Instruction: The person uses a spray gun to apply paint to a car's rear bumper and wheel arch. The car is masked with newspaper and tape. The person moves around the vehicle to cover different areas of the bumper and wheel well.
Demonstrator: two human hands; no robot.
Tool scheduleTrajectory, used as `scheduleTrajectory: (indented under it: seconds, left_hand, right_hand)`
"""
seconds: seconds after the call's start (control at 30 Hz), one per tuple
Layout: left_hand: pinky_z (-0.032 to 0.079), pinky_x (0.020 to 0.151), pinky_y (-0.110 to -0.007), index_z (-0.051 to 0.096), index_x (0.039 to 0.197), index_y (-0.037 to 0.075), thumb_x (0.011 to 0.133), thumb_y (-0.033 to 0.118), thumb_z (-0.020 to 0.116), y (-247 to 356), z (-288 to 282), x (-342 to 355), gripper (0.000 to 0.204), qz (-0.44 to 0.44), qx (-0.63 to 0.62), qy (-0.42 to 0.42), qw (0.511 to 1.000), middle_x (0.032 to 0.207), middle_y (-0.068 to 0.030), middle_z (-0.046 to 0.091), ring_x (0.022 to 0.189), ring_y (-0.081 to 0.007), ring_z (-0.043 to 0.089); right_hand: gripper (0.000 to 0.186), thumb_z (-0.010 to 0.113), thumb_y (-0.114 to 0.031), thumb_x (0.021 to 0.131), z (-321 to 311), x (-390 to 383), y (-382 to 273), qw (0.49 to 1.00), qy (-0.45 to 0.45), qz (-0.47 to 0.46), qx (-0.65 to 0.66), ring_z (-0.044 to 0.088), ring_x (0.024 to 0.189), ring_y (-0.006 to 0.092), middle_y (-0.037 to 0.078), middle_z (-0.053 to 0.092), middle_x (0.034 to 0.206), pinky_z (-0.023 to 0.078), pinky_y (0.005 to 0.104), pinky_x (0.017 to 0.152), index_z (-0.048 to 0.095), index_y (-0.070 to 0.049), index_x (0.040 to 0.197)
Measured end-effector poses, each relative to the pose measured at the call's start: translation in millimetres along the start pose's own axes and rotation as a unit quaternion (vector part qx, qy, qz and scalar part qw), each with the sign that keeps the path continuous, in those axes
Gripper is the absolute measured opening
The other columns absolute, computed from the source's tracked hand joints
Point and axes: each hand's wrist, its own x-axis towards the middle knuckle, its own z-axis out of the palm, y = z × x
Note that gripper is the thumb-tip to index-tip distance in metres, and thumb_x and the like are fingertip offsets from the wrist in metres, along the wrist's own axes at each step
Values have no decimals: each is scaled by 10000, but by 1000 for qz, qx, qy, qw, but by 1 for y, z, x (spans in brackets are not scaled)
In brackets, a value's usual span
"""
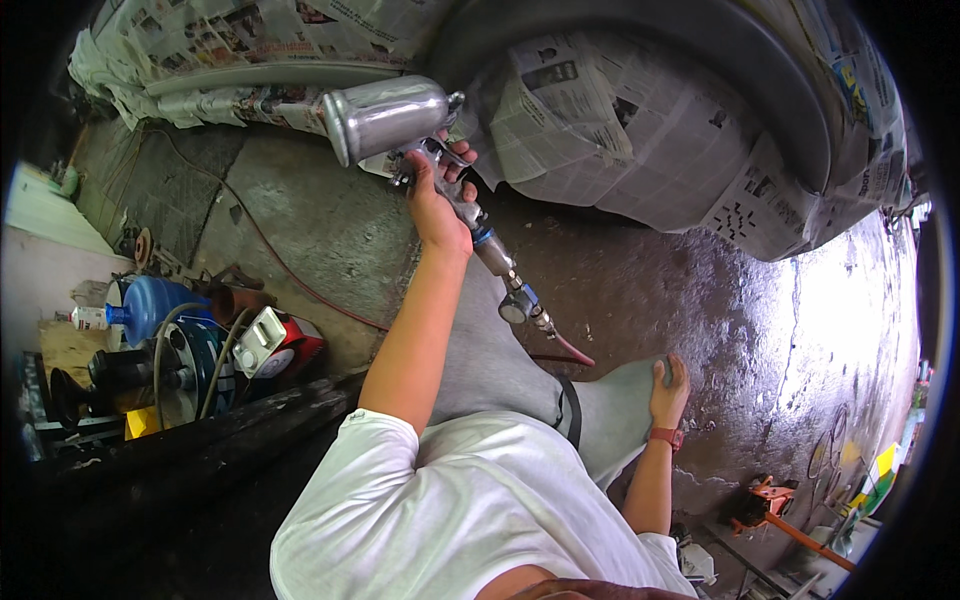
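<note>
My left hand (pixel 440 205) is wrapped round the handle of a silver spray gun (pixel 455 190), held out beside a newspaper-masked vehicle. The gun's metal cup (pixel 390 112) points up and to the left, close to the masked sill. Below the grip sits a small round pressure gauge (pixel 515 305), and a reddish air hose (pixel 570 350) runs on from it. My right hand (pixel 670 390) rests on my bent right knee in grey trousers, fingers stretched out and holding nothing. A red watch (pixel 667 437) is on that wrist.
Newspaper (pixel 610 130) fills the dark grey wheel arch (pixel 800 90). To the left are a blue water bottle (pixel 165 305), a red and white machine (pixel 275 345) and a hose (pixel 270 245) across the floor. An orange floor jack (pixel 765 500) stands at the lower right.
</note>
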Motion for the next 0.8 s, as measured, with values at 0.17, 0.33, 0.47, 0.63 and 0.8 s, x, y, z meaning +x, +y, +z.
scheduleTrajectory:
  seconds: [0.17, 0.33, 0.47, 0.63, 0.8]
  left_hand:
    - [415, 647, -255, 561, 1437, 100, 1109, 628, 413, -6, -8, 7, 639, 26, -4, 13, 1000, 1179, -43, 686, 1069, -139, 634]
    - [400, 637, -276, 589, 1297, 116, 1126, 602, 400, -24, -50, 35, 549, 8, 41, 142, 989, 1122, -33, 708, 1020, -121, 631]
    - [394, 641, -277, 605, 1235, 109, 1136, 578, 399, -22, -72, 53, 521, 4, 71, 199, 977, 1059, -10, 725, 984, -104, 626]
    - [402, 663, -276, 607, 1213, 112, 1142, 555, 405, -4, -67, 53, 492, 9, 83, 215, 973, 1056, 2, 719, 968, -103, 635]
    - [410, 637, -265, 598, 1330, 89, 1124, 578, 431, 29, -39, 34, 556, 11, 74, 88, 993, 1100, -26, 692, 1003, -124, 639]
  right_hand:
    - [463, 696, -361, 1019, 1, 2, 2, 1000, 5, -1, 7, 601, 1347, 365, 175, 690, 1391, 437, 480, 1165, 704, -8, 1319]
    - [444, 714, -348, 1009, -1, 3, 2, 1000, 16, 4, 17, 608, 1343, 359, 167, 697, 1384, 446, 473, 1161, 717, -18, 1305]
    - [435, 721, -342, 1005, -4, 1, 1, 1000, 17, 4, 22, 608, 1344, 358, 166, 700, 1381, 449, 474, 1158, 722, -19, 1295]
    - [438, 714, -357, 1011, -1, -1, 5, 999, 22, 10, 25, 606, 1348, 361, 162, 702, 1379, 444, 477, 1163, 724, -24, 1295]
    - [443, 701, -371, 1019, -1, 0, 5, 1000, 21, 9, 18, 601, 1357, 365, 161, 704, 1378, 437, 480, 1170, 723, -29, 1299]
